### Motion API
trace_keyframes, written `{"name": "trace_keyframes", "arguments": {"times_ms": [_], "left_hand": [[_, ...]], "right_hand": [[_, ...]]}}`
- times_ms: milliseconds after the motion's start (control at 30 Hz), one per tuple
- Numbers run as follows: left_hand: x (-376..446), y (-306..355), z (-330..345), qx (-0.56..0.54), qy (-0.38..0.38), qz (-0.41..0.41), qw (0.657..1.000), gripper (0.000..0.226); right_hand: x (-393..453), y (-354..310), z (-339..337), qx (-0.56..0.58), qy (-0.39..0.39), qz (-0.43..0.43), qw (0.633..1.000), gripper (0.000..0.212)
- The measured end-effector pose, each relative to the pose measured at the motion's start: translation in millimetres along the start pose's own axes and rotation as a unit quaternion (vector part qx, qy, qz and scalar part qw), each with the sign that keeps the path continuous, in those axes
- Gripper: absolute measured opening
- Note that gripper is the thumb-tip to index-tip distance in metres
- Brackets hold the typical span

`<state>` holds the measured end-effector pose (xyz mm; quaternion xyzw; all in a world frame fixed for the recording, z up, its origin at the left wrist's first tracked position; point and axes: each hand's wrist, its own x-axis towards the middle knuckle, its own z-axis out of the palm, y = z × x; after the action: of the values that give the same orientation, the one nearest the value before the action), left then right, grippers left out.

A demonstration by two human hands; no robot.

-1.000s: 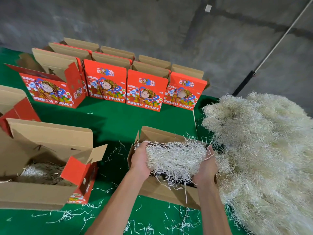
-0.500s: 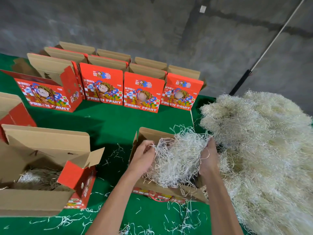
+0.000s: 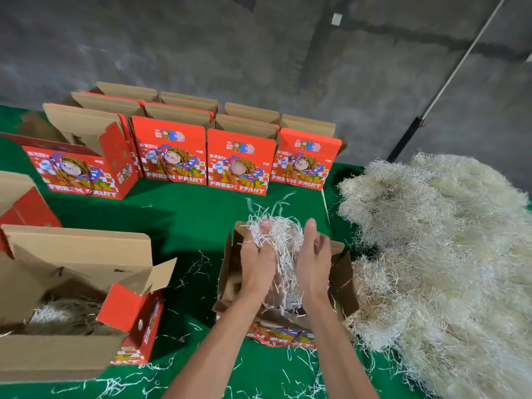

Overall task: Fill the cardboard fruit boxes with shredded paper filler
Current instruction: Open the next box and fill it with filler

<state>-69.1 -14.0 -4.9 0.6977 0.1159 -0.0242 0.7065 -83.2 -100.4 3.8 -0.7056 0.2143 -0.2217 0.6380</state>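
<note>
Over the box (image 3: 341, 272), hands (image 3: 285, 260) squeezed filler (image 3: 283, 240) narrower.

We are seeing dim, even light, soft shadows beside the boxes (image 3: 169, 156), motion-blurred hands (image 3: 257, 263), edges bowing.

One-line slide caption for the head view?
Both hands, left hand and right hand, press a wad of shredded paper into an open fruit box beside the filler pile.
</note>
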Motion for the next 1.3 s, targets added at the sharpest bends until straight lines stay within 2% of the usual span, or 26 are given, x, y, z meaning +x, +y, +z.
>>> {"name": "trace_keyframes", "arguments": {"times_ms": [67,133,167,233,367,433,567,600,667,767,833,900,967,1000,1033,1100,1167,1200,1233,1300], "left_hand": [[-5,1,5,-0.021,0.005,0.013,1.0,0.051],[-12,3,12,-0.046,0.003,0.019,0.999,0.056],[-13,2,13,-0.057,0.005,0.018,0.998,0.056],[-7,0,9,-0.065,0.006,-0.006,0.998,0.038],[13,5,-9,-0.061,0.043,-0.114,0.991,0.011],[23,4,-15,-0.063,0.066,-0.136,0.986,0.016],[25,0,-16,-0.061,0.065,-0.169,0.982,0.032],[26,1,-19,-0.067,0.066,-0.178,0.979,0.029],[32,7,-35,-0.083,0.088,-0.191,0.974,0.007],[50,7,-61,-0.137,0.107,-0.213,0.961,0.023],[49,6,-60,-0.161,0.078,-0.225,0.958,0.029],[41,6,-50,-0.197,0.015,-0.233,0.952,0.034],[34,7,-44,-0.246,-0.049,-0.239,0.938,0.041],[31,9,-45,-0.261,-0.079,-0.24,0.932,0.044],[32,7,-46,-0.246,-0.108,-0.244,0.932,0.049],[27,7,-49,-0.168,-0.16,-0.261,0.937,0.082],[22,7,-48,-0.079,-0.208,-0.276,0.935,0.109],[19,9,-47,-0.056,-0.234,-0.285,0.928,0.115],[19,6,-46,-0.053,-0.255,-0.292,0.92,0.114],[21,2,-47,-0.069,-0.27,-0.282,0.918,0.102]], "right_hand": [[-7,4,7,-0.024,-0.019,0.01,0.999,0.047],[-11,5,15,-0.021,-0.004,-0.016,1.0,0.05],[-10,5,18,-0.011,0.011,-0.036,0.999,0.047],[-6,4,15,0.01,0.022,-0.049,0.999,0.048],[11,7,-3,0.01,0.052,0.052,0.997,0.057],[19,11,-13,0.003,0.059,0.088,0.994,0.055],[25,16,-14,0.0,0.049,0.089,0.995,0.055],[25,15,-16,-0.002,0.054,0.088,0.995,0.054],[32,11,-31,-0.001,0.073,0.083,0.994,0.053],[46,3,-67,-0.024,0.11,0.085,0.99,0.056],[49,-1,-74,-0.052,0.075,0.066,0.994,0.059],[43,-5,-67,-0.053,0.022,0.039,0.998,0.065],[33,-9,-59,-0.042,-0.019,0.065,0.997,0.073],[29,-11,-56,-0.038,-0.037,0.093,0.994,0.068],[26,-13,-54,-0.022,-0.053,0.127,0.99,0.063],[25,-17,-50,0.057,-0.087,0.189,0.977,0.052],[26,-22,-47,0.214,-0.118,0.208,0.947,0.043],[27,-21,-46,0.236,-0.119,0.206,0.942,0.041],[27,-20,-44,0.221,-0.118,0.206,0.946,0.043],[24,-19,-41,0.109,-0.11,0.167,0.974,0.044]]}}
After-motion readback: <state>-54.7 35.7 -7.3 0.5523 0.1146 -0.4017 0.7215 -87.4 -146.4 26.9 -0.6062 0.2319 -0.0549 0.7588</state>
